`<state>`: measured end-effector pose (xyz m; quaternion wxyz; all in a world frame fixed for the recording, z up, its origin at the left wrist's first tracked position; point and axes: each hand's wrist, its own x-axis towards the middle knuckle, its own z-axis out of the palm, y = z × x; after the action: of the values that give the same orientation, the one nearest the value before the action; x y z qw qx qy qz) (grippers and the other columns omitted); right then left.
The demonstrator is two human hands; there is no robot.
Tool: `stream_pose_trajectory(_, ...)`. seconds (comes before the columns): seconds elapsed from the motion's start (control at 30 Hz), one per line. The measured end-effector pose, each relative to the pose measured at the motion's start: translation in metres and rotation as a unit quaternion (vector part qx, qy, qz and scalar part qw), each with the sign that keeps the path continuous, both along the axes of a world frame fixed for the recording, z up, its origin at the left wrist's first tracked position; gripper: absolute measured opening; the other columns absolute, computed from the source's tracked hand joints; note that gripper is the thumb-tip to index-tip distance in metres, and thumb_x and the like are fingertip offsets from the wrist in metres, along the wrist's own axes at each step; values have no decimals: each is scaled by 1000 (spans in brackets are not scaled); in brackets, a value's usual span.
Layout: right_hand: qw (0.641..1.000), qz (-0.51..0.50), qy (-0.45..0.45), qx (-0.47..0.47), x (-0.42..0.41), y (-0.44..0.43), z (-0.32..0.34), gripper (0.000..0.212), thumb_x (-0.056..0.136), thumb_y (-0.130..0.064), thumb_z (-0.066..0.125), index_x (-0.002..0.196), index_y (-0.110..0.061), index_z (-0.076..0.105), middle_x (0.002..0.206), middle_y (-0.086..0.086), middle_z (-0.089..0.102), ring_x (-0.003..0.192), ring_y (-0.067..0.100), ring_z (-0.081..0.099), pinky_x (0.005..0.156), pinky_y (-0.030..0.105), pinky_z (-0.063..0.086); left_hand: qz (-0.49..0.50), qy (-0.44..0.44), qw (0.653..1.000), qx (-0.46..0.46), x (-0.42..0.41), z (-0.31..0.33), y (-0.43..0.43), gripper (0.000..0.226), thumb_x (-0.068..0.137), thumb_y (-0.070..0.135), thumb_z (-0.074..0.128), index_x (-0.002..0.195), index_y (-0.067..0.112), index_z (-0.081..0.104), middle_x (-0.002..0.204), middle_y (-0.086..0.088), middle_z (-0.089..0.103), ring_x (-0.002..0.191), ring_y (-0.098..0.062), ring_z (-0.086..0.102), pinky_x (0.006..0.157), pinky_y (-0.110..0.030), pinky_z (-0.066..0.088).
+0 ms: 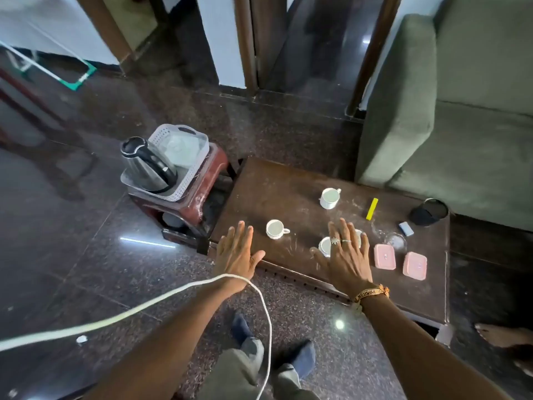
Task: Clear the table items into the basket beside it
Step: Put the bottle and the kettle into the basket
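The basket [189,180], white with perforated walls, is sitting on a dark red stool [199,197] just beside the left end of the table [274,192]. It is already holding a steel kettle [150,166] with a black lid and handle, which is leaning toward the basket's near corner.

On the table, a far cup [329,198] is standing upright and white, and a left cup [275,229] is standing nearer the front edge with its handle pointing right. A near cup [324,246] is showing only partly under the right hand [343,255], and the rim of a fourth cup [359,233] is peeking out past the fingertips.

The right hand is hovering flat over those two cups, its grip spread, fingers straight, holding nothing (rings are showing on two fingers). The left hand [236,255] is hanging over the table's left front corner, its grip likewise spread and holding nothing.

Further right, a yellow stick [372,208], a small blue block [406,228], a black cup [429,212], a clear glass piece [395,241] and two pink boxes [384,256] [414,266] are lying well apart.

An orange wristband [370,293] is carrying lettering too small to read. A white cord [144,306] is crossing the left wrist. A green sofa [461,140] is standing behind the table.
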<state>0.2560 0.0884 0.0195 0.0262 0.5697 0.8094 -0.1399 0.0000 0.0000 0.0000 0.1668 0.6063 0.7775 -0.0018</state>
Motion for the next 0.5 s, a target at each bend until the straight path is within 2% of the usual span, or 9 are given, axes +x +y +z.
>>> stream_pose_trajectory(0.33, 998, 38, -4, 57, -77, 43, 46, 80, 97, -62, 40, 158, -15, 23, 167, 11, 12, 155, 31, 8, 124, 54, 6, 1, 18, 999, 38, -91, 28, 37, 75, 98, 60, 29, 156, 15, 15, 164, -12, 9, 150, -34, 15, 120, -50, 19)
stream_pose_trajectory(0.5, 995, 59, 1, 85, -128, 64, 59, 79, 97, -62, 42, 158, -16, 21, 168, 9, 11, 155, 30, 7, 124, 53, 6, 6, 44, 997, 66, -150, 50, 51, 75, 98, 60, 28, 155, 13, 17, 163, -13, 15, 149, -32, 20, 119, -46, 21)
